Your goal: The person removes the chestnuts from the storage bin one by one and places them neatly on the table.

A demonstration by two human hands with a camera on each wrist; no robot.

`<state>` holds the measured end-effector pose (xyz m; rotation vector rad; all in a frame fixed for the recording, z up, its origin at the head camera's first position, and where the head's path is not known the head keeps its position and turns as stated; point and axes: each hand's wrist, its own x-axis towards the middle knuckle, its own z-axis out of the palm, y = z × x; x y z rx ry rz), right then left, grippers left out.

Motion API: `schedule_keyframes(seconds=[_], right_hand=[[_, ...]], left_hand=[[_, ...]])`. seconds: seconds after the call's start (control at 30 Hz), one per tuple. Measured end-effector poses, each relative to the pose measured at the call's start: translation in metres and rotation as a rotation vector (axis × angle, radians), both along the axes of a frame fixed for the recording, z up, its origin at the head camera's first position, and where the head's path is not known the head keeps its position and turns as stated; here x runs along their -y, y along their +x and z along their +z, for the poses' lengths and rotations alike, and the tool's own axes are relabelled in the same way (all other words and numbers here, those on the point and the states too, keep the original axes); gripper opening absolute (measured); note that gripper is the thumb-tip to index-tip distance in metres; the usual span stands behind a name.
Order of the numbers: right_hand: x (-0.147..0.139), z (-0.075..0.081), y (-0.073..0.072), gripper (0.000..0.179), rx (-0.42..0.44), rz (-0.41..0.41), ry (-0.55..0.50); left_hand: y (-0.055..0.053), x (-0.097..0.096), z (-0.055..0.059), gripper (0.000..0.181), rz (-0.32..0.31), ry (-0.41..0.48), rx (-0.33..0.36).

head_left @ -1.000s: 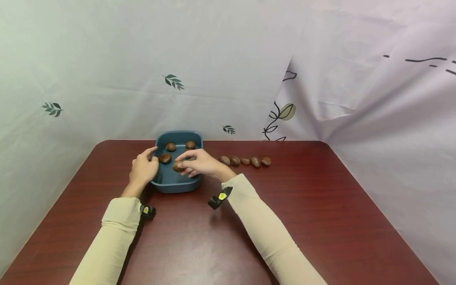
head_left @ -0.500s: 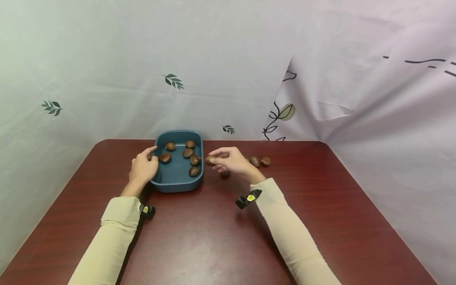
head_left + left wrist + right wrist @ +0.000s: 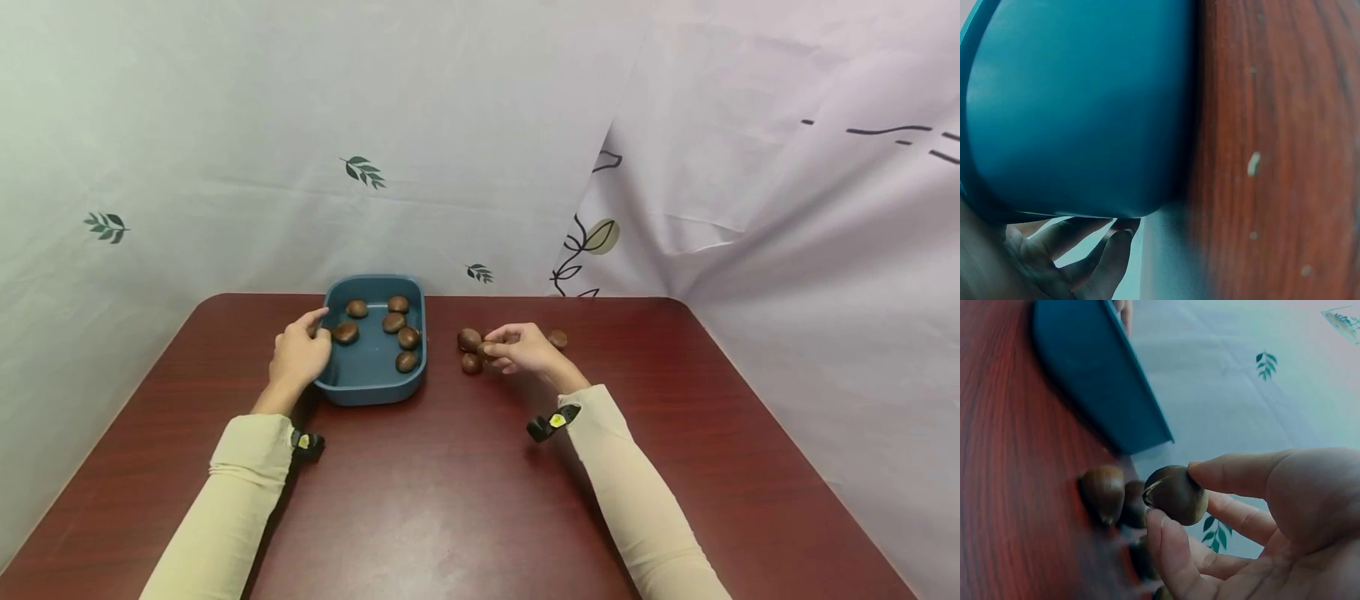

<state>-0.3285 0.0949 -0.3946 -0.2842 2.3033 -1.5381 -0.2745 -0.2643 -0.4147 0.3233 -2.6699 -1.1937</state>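
Observation:
My right hand [image 3: 525, 348] pinches a glossy brown chestnut [image 3: 1175, 495] between thumb and fingertips, beside other chestnuts on the table. In the head view, one chestnut [image 3: 469, 339] lies just left of it and another [image 3: 472, 363] sits nearer the front. A further chestnut [image 3: 557, 339] shows past the knuckles; the hand hides part of this group. With my left hand [image 3: 300, 354] I grip the left rim of a blue rectangular container [image 3: 371, 396]. Fingers [image 3: 1110, 259] show against its outer wall in the left wrist view. Several chestnuts [image 3: 394, 322] lie inside, mostly towards the right and back.
Under everything is a dark red wood-grain table [image 3: 450, 500] with rounded back corners. A pale cloth [image 3: 480, 125] with leaf prints hangs right behind its back edge. Each wrist wears a black strap, the right one [image 3: 553, 422] near the tabletop.
Pinching a chestnut, my right hand has moved right from over the container, past its right wall, to the chestnuts on the table. My left hand has stayed at the rim.

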Motion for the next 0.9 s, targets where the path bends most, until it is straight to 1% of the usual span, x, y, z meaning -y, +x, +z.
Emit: schedule_keyframes(seconds=[0.23,0.37,0.63,0.77,0.9], right_hand=[[-0.008,-0.011,-0.001,0.025,-0.002,-0.024,0.072],[-0.010,-0.016,-0.001,0.023,-0.002,-0.042,0.092],[-0.010,-0.022,0.001,0.023,-0.048,-0.054,0.114],[-0.011,-0.023,0.000,0.022,-0.088,-0.068,0.149],[-0.011,-0.023,0.000,0.021,-0.109,-0.071,0.195]], left_hand=[[0.001,0.000,0.000,0.054,-0.001,0.002,0.012],[0.001,0.000,0.001,0.054,-0.002,0.003,0.011],[0.000,-0.001,-0.001,0.054,-0.007,0.000,0.018],[0.000,0.000,0.000,0.054,-0.004,-0.001,0.010],[0.000,0.000,0.000,0.054,0.000,-0.002,0.013]])
